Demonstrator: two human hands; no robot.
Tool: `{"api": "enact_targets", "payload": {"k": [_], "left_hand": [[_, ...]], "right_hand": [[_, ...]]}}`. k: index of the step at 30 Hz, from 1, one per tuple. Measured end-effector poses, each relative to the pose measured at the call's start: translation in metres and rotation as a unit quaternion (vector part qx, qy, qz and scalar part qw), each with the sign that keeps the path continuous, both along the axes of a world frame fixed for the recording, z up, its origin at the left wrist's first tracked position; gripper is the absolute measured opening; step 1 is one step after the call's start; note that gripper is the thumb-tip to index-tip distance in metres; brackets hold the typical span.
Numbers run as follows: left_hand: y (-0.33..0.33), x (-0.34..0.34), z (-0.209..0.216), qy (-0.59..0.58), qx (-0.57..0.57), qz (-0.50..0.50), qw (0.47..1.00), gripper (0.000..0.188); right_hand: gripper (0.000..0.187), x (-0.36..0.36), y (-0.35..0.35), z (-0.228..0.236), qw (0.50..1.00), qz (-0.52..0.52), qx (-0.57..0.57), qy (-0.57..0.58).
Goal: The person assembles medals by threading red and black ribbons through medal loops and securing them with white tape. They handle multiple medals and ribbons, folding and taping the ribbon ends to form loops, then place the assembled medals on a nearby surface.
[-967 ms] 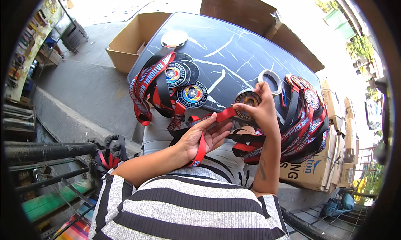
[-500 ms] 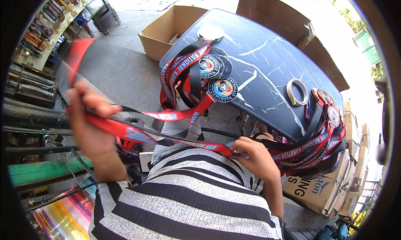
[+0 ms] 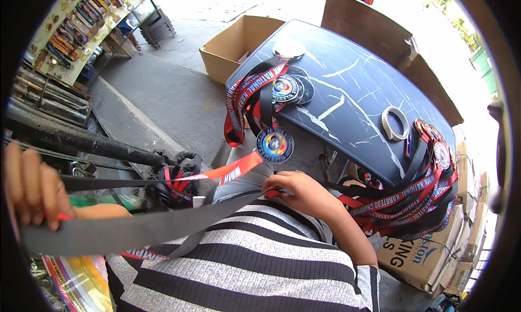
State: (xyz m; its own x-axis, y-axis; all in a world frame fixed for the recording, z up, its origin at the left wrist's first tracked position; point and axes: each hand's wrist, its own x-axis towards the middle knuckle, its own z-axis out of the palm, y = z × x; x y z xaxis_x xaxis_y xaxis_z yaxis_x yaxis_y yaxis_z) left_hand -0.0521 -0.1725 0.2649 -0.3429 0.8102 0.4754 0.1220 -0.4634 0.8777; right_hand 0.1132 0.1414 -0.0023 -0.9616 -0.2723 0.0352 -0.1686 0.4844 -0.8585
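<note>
At the far left edge my left hand [image 3: 35, 187], a little blurred, is closed on a red and black medal ribbon [image 3: 125, 233] whose dark back side shows. The ribbon is stretched across my lap to my right hand [image 3: 301, 190], which pinches it near my waist. A round medal [image 3: 275, 145] with a dark rim and coloured centre is off the table's near edge, joined to a red stretch of ribbon [image 3: 236, 167]. Other medals [image 3: 286, 88] lie overlapped on the dark marbled table [image 3: 347, 95], with their ribbons [image 3: 239, 103] draped over its left edge.
A roll of tape [image 3: 395, 123] lies on the table's right part. Beside it, bronze-coloured medals [image 3: 442, 154] have ribbons [image 3: 401, 203] hanging in a thick bundle. Cardboard boxes [image 3: 239, 46] stand behind and at right. Dark metal pipes [image 3: 81, 135] run along the left.
My left hand has moved left and down, drawing the ribbon across my lap. The medal has come off the tabletop toward me. My right hand has shifted slightly left.
</note>
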Motion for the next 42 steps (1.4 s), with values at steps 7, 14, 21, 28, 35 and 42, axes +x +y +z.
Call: {"api": "enact_targets", "payload": {"k": [7,14,21,28,35,42], "left_hand": [[0.074,-0.024,-0.058,-0.271,-0.037,-0.011,0.962,0.04],[0.158,0.002,-0.047,-0.197,-0.158,-0.205,0.946,0.025],[0.185,0.005,-0.04,-0.057,-0.211,-0.214,0.952,0.044],[0.182,0.016,-0.052,-0.125,-0.303,-0.309,0.893,0.087],[0.215,0.03,-0.07,-0.199,-0.24,-0.406,0.859,0.118],[0.249,0.035,-0.12,-0.127,-0.362,-0.465,0.798,0.1]], "right_hand": [[0.021,-0.006,0.007,-0.015,0.995,0.042,-0.016,-0.087],[0.023,0.01,0.004,0.012,0.962,-0.002,-0.226,-0.153],[0.02,0.034,0.009,0.081,0.917,-0.098,-0.385,-0.029],[0.024,0.047,0.011,0.126,0.828,-0.184,-0.529,0.032],[0.05,0.063,0.03,0.154,0.905,-0.176,-0.317,0.223],[0.04,0.075,0.035,0.172,0.967,-0.168,0.01,0.19]]}}
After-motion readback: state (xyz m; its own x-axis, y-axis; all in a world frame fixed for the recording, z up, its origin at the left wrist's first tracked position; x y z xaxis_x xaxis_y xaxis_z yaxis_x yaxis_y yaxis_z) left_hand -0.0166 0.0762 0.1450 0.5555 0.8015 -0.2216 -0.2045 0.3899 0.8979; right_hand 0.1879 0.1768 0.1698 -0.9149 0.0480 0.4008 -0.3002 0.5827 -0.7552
